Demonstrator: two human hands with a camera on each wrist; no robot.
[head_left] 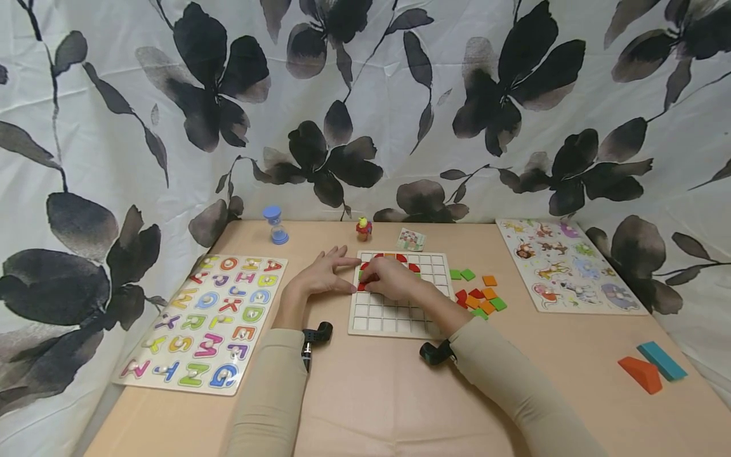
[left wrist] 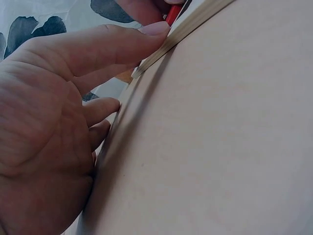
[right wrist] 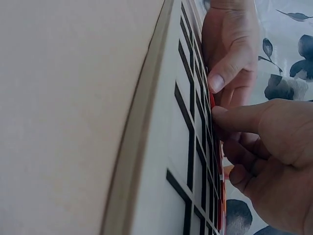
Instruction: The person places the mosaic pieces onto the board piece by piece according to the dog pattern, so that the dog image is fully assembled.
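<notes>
A white grid board (head_left: 379, 320) with a wooden rim lies in the middle of the table, with red, orange and green square tiles in its far rows. Over its far left part, my right hand (head_left: 391, 278) has thumb and fingers curled together at a red tile (right wrist: 212, 99); the fingers partly hide it. My left hand (head_left: 322, 274) is by the board's left edge, fingers extended and thumb tip at the rim (left wrist: 164, 53). Loose red, orange and green tiles (head_left: 473, 302) are scattered along the board's right side.
An alphabet puzzle (head_left: 219, 317) lies at left, an animal puzzle (head_left: 571, 266) at right. Behind the board are a blue sand timer (head_left: 276, 225), a small figure (head_left: 363, 229) and a picture card (head_left: 411, 239). Orange (head_left: 641, 374) and blue blocks (head_left: 662, 360) lie near the right edge.
</notes>
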